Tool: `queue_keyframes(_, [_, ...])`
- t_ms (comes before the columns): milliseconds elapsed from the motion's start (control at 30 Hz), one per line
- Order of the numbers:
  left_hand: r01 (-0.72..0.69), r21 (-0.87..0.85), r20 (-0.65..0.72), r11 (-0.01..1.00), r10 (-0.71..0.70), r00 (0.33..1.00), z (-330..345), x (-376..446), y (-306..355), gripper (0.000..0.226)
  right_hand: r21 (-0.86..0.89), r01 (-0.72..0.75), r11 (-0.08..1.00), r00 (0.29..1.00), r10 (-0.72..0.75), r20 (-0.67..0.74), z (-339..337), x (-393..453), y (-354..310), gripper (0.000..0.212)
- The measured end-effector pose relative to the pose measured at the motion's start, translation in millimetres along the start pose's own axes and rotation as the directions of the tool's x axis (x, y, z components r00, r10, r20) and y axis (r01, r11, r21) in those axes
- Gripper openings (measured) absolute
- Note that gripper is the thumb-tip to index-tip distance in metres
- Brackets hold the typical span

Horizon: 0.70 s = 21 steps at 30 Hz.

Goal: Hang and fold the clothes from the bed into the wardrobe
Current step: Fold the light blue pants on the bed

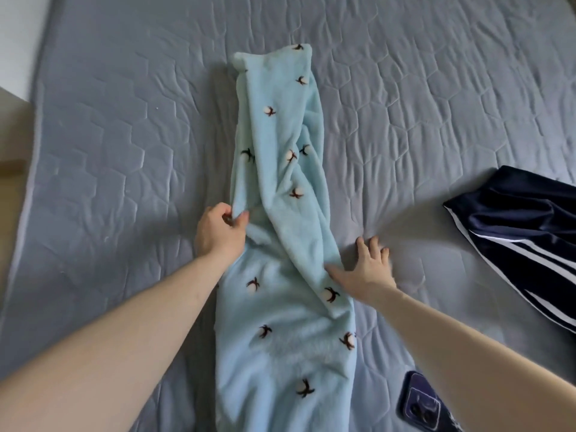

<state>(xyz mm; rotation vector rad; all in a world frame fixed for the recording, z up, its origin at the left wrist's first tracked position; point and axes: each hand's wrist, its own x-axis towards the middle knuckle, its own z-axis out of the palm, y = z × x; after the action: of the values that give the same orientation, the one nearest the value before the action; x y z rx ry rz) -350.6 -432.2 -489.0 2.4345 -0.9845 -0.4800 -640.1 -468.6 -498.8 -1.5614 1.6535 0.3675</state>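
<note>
**Flatten the twisted leg before you fold**

Start on your left. Your left hand [219, 230] pinches a ridge of the light blue fleece trousers [280, 213] between thumb and curled fingers, at the garment's left edge about halfway along its length. Keep that pinch and draw the edge outward, away from the middle, so the bunched cloth opens out flat rather than rolling under itself. Pull gently; the pile looks thick and soft, so it probably drags on the quilted bed cover [124, 151] rather than sliding.

In the middle, the trousers lie lengthwise on the bed, the wide part nearest you and the narrow end pointing away. The upper layer crosses diagonally over the lower one in a long twisted fold, so the two legs are not stacked edge to edge. The fabric is pale aqua, dotted with small white cotton bolls on dark stems. Line up the edges before making any crosswise fold, or the twist will likely be trapped inside.

On your right, your right hand [364, 269] is spread, the thumb touching the garment's right edge and the fingers resting on the bed just beside it. Use that flat palm to smooth toward the far end.

Further right, well apart, lies a dark navy garment with white stripes [523, 244], and a phone [419, 400] sits near your right forearm.
</note>
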Motion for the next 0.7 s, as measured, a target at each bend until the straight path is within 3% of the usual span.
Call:
queue_keyframes(67, [0.142,-0.033,0.054,0.989,-0.14,0.989,-5.1,-15.8,-18.8,0.03,0.042,0.039,0.998,0.998,-0.037,-0.053,13.2,-18.1,6.6,0.089])
queue_keyframes(167, [0.262,-0.035,0.179,0.964,-0.252,0.951,-20.5,-71.0,-52.7,0.052,0.293,0.051,0.955,0.987,-0.003,-0.161,22.2,-57.3,11.7,0.052])
queue_keyframes(200, [0.291,0.003,0.232,0.957,-0.284,0.93,-29.3,-95.7,-63.5,0.062,0.355,0.044,0.934,0.986,0.017,-0.168,24.9,-73.4,13.4,0.049])
queue_keyframes(300, [0.429,0.15,0.415,0.891,-0.451,0.79,-60.7,-171.7,-91.3,0.078,0.397,-0.03,0.917,0.998,0.048,-0.036,38.8,-125.2,28.2,0.072])
queue_keyframes(367, [0.518,0.199,0.529,0.832,-0.536,0.658,-79.4,-219.7,-106.1,0.069,0.396,-0.104,0.913,0.991,0.062,0.116,55.1,-159.6,46.4,0.08])
queue_keyframes(467, [0.612,0.2,0.685,0.765,-0.556,0.471,-90.5,-277.3,-115.6,0.064,0.324,-0.25,0.913,0.928,0.13,0.35,86.1,-197.1,70.5,0.084])
queue_keyframes(567, [0.668,0.164,0.735,0.726,-0.541,0.408,-87.7,-317.4,-117.4,0.073,0.293,-0.341,0.893,0.88,0.194,0.433,117.1,-217.0,87.4,0.08])
queue_keyframes(700, [0.764,0.063,0.766,0.642,-0.522,0.376,-85.4,-344.2,-108.1,0.062,0.317,-0.351,0.881,0.882,0.197,0.428,137.6,-230.0,93.9,0.051])
